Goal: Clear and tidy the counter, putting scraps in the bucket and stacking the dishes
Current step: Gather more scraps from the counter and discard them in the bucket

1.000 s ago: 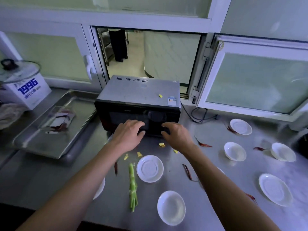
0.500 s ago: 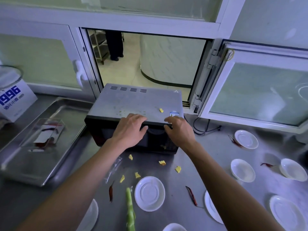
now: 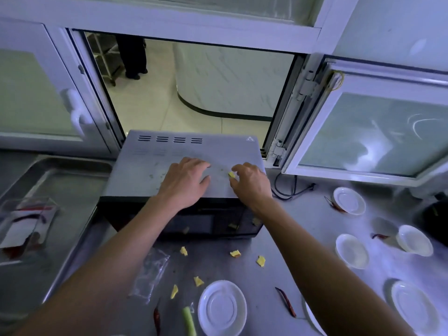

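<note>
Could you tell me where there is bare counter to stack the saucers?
Bare steel lies between the oven's right side and the small bowls, around the cord. The strip before the oven is crowded: yellow scraps, a plastic wrapper, chillies and a saucer.

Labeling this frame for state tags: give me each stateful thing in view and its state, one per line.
left hand: open, flat on the oven top
right hand: pinching a yellow scrap
countertop oven: door closed
serving hatch: open
right window: swung open
saucers: upright, unstacked
plastic bag: lying flat on the counter
</note>
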Demonstrator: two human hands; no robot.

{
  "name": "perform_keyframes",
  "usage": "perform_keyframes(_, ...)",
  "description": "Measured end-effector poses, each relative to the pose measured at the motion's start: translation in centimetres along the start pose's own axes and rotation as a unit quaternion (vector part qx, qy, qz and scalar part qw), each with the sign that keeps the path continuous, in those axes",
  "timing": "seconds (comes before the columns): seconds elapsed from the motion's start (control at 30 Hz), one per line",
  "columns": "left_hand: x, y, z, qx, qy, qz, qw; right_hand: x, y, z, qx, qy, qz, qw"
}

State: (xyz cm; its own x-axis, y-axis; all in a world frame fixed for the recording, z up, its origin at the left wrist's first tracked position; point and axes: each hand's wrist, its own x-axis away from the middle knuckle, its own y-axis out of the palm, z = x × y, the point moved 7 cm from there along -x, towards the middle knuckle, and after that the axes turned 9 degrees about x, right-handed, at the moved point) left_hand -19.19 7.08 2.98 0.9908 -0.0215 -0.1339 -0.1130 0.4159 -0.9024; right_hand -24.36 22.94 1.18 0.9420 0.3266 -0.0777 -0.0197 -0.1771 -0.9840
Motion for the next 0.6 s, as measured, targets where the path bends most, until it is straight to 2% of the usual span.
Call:
perform_keyframes(0.3,-1.1,0.8,-1.8,0.022,0.006,-0.013,1.000,-2.0,0.8,-0.8,0.068,0.032,0.002,0.997)
perform_keyframes(0.6,0.0,0.5,-2.1,0.042,0.013,-0.007,0.999,-1.2,0.4,-1.1,0.100,0.018,0.022,0.995)
